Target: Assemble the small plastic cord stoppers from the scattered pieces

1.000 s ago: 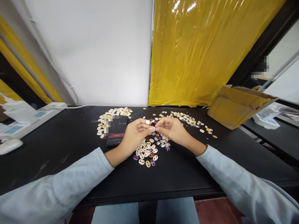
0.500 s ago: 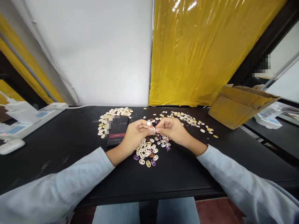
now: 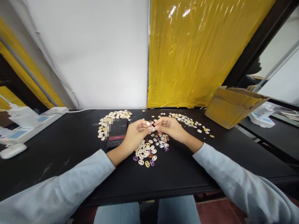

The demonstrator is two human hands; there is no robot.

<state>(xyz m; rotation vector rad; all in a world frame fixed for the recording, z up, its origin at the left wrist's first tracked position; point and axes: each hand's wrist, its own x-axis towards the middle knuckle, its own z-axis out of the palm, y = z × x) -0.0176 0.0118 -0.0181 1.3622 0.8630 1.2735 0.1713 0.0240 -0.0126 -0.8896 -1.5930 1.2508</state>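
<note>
Both hands meet above the dark table, fingertips almost touching. My left hand (image 3: 136, 133) pinches a small white plastic piece (image 3: 153, 129) between thumb and finger, and a white wrap shows on one of its fingertips. From the other side my right hand (image 3: 174, 130) grips the same piece; the fingers hide most of its shape. Just below lies a pile of oval two-hole pieces (image 3: 146, 152) in white, yellow, purple and brown. Smaller two-hole pieces (image 3: 161, 141) are heaped under my right hand.
A phone (image 3: 116, 137) lies left of my left hand, beside a curved heap of white ovals (image 3: 119, 114). More pieces (image 3: 184, 119) are scattered behind my right hand. A cardboard box (image 3: 231, 109) stands at the right; a power strip (image 3: 35, 124) and white earbud case (image 3: 13, 151) lie left.
The camera view has shifted slightly. Both hands keep their pinch on the small white piece, with only a slight change in finger position.
</note>
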